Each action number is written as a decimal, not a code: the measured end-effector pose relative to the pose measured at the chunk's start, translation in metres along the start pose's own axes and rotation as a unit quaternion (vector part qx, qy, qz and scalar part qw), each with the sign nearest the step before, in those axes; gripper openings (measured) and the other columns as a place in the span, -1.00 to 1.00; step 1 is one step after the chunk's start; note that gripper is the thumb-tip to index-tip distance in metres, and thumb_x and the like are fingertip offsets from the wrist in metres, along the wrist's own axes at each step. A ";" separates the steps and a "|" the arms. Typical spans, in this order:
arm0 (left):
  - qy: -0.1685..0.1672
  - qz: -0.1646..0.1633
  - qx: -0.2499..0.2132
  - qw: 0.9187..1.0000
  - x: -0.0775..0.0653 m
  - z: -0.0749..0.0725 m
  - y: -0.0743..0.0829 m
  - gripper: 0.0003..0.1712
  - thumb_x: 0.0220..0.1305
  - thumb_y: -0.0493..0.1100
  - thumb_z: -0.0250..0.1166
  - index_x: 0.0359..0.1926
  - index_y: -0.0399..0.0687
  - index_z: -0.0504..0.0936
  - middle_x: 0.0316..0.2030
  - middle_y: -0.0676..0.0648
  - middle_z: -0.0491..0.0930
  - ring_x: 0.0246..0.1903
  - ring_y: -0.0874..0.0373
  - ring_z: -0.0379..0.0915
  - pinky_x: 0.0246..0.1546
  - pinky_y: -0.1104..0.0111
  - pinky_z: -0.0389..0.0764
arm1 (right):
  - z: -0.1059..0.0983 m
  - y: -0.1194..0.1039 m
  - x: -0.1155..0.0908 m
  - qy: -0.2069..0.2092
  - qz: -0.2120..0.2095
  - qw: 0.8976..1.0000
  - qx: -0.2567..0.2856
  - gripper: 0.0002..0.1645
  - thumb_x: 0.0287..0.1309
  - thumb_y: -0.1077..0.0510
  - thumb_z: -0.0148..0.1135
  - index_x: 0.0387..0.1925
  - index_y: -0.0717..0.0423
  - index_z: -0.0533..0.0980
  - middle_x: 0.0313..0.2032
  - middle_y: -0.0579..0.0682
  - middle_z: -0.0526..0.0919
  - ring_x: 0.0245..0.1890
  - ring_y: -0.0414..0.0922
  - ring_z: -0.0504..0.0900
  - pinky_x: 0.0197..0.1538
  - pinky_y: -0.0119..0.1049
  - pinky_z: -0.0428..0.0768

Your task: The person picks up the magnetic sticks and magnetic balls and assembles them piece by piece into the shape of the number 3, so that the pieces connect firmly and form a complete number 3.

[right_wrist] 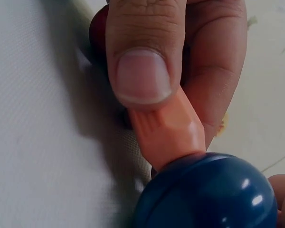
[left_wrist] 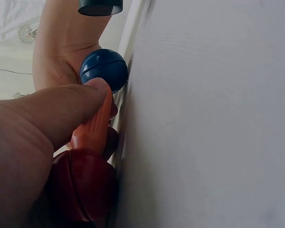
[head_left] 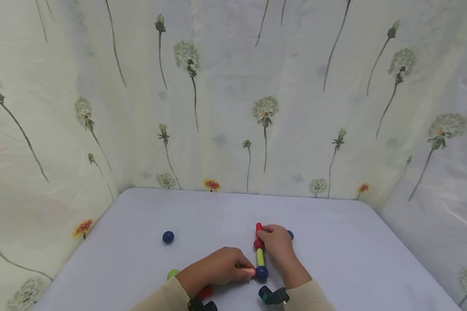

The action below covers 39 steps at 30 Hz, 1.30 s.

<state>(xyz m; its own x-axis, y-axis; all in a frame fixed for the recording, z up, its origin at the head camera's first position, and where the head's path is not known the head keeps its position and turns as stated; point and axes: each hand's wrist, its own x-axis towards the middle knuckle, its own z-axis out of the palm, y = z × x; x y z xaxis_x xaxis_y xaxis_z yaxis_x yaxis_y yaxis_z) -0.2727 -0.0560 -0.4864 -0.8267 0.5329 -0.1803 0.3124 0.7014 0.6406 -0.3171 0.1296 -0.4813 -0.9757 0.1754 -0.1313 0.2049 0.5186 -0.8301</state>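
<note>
My left hand point(head_left: 226, 265) pinches an orange ridged rod point(left_wrist: 96, 126) between thumb and fingers, low over the table. One end of the rod meets a dark blue ball point(head_left: 261, 274); at the other end is a red ball point(left_wrist: 83, 185). From the blue ball a yellow-green rod point(head_left: 260, 257) runs away to a second red ball point(head_left: 258, 244). Beyond that ball extends a red rod point(head_left: 259, 226), which my right hand point(head_left: 279, 245) grips between thumb and fingers. In the right wrist view, the left thumb point(right_wrist: 143, 78) presses on the orange rod.
A loose blue ball point(head_left: 168, 237) lies on the white table point(head_left: 148, 211) to the left. Another blue ball point(head_left: 290, 234) shows partly behind my right hand. A green ball point(head_left: 173, 274) is partly hidden by the left forearm. A flower-print curtain point(head_left: 225, 108) surrounds the table.
</note>
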 end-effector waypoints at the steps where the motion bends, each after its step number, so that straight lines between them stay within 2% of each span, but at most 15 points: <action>1: -0.001 0.000 0.001 1.000 0.000 0.000 0.000 -0.79 0.29 0.03 0.51 -0.07 0.22 0.86 -0.34 0.25 0.64 -0.30 0.29 0.48 -0.15 0.37 0.51 | 0.000 0.000 0.001 -0.002 0.002 1.000 -0.006 -0.57 0.41 0.08 0.29 0.18 0.24 0.63 -0.02 0.20 0.71 -0.15 0.00 0.65 -0.13 -0.25 0.74; 10: -0.003 0.006 -0.004 1.000 0.002 -0.001 0.005 -0.78 0.29 0.02 0.51 -0.05 0.22 0.86 -0.36 0.23 0.62 -0.31 0.27 0.48 -0.19 0.38 0.50 | -0.007 0.000 0.007 -0.005 -0.007 0.999 -0.054 -0.55 0.42 0.03 0.27 0.17 0.23 0.65 -0.09 0.14 0.74 -0.18 -0.02 0.63 -0.23 -0.33 0.66; 19: -0.003 0.042 0.008 0.999 0.001 -0.002 0.003 -0.79 0.32 0.03 0.49 -0.04 0.22 0.86 -0.35 0.27 0.62 -0.32 0.35 0.46 -0.17 0.43 0.51 | -0.014 0.004 0.003 0.020 -0.051 0.995 -0.085 -0.53 0.42 -0.03 0.23 0.17 0.18 0.65 0.04 0.16 0.74 -0.12 -0.04 0.66 -0.10 -0.18 0.73; 23: -0.001 0.036 0.006 0.999 0.001 -0.001 0.005 -0.79 0.30 0.03 0.50 -0.05 0.22 0.86 -0.36 0.26 0.62 -0.33 0.33 0.46 -0.19 0.43 0.50 | -0.025 0.002 0.002 0.035 -0.069 0.993 -0.089 -0.57 0.41 -0.04 0.26 0.16 0.10 0.65 0.07 0.14 0.72 -0.12 -0.03 0.69 -0.06 -0.11 0.74; 27: -0.001 0.032 0.003 0.999 0.002 0.000 0.006 -0.79 0.29 0.03 0.51 -0.07 0.21 0.86 -0.37 0.25 0.61 -0.33 0.33 0.46 -0.21 0.44 0.50 | -0.039 0.005 0.007 0.048 -0.094 0.988 -0.114 -0.58 0.41 -0.04 0.27 0.18 0.05 0.64 0.05 0.09 0.73 -0.04 0.00 0.69 0.01 -0.06 0.73; 32: -0.001 0.025 0.001 1.000 0.003 0.000 0.007 -0.79 0.29 0.04 0.52 -0.07 0.23 0.86 -0.37 0.24 0.60 -0.33 0.31 0.46 -0.23 0.42 0.50 | -0.059 0.014 0.017 0.063 -0.110 0.981 -0.147 -0.56 0.39 -0.01 0.30 0.20 0.08 0.61 -0.01 0.08 0.73 0.02 0.05 0.66 0.03 -0.02 0.72; 36: 0.000 0.010 0.000 1.000 0.001 0.001 0.003 -0.79 0.28 0.05 0.52 -0.06 0.25 0.86 -0.36 0.23 0.59 -0.32 0.29 0.46 -0.23 0.41 0.49 | -0.071 0.019 0.022 0.055 -0.113 0.979 -0.163 -0.53 0.36 0.00 0.32 0.19 0.14 0.60 -0.02 0.11 0.72 0.02 0.08 0.64 0.05 0.04 0.68; 39: 0.000 0.008 -0.003 1.000 0.000 0.001 0.000 -0.79 0.29 0.05 0.51 -0.07 0.26 0.86 -0.35 0.23 0.58 -0.31 0.29 0.45 -0.22 0.40 0.49 | -0.078 0.025 0.024 0.032 -0.110 0.978 -0.177 -0.48 0.35 -0.02 0.34 0.23 0.15 0.57 0.04 0.16 0.70 0.09 0.15 0.62 0.11 0.12 0.62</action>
<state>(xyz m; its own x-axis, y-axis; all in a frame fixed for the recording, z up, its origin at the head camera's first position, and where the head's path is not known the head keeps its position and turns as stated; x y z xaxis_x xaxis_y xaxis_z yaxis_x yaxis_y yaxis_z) -0.2724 -0.0560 -0.4873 -0.8219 0.5437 -0.1701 0.3224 0.6901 0.6479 -0.3293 0.2117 -0.4630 -0.9947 0.0725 0.0726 0.0153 0.8044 -0.5939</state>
